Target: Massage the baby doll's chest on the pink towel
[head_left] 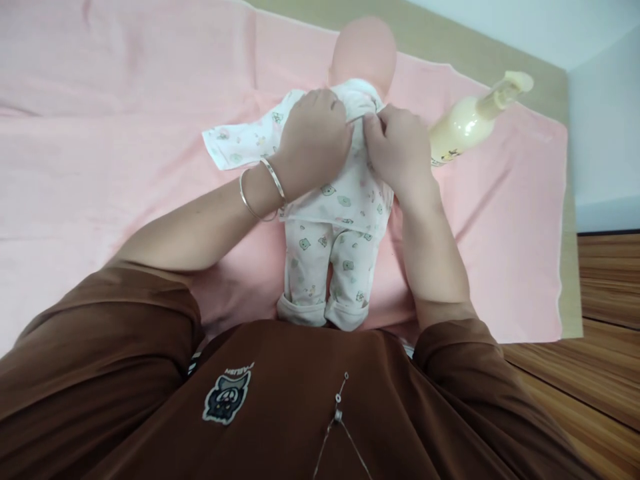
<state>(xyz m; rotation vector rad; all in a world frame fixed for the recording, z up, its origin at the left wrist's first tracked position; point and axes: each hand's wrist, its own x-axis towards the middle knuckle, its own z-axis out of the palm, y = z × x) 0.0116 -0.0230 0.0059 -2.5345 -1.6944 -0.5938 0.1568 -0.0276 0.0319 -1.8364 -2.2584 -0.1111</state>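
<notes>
Brown fabric fills the foreground, the person's shirt (280,460), nearest of all and well short of both hands, with a dark animal patch (227,398) on it and a thin necklace (338,417) hanging over it. Beyond that, below the hands, here are the doll's printed trousers (307,267), cuffs turned up, legs side by side. Two silvery bangles (273,177) circle the left wrist, just behind the hand.

And now the action: left hand (316,137), fingers curled in, closed at the neckline of the printed top (345,193); right hand (403,143), thumb and forefinger pinched together on the same garment, a fold of cloth running between the two. One sleeve (240,143) stretches out left of the left hand; whether an arm fills it, I can't tell.

Past the hands, the doll's bare head (365,50). Right beside the right hand, partly hidden by it, a pale yellow pump bottle (465,120). Pink cloth (150,133) spreads beneath everything, over a tan tabletop (530,87) whose edge shows beyond the hands, then a pale wall (605,133).
</notes>
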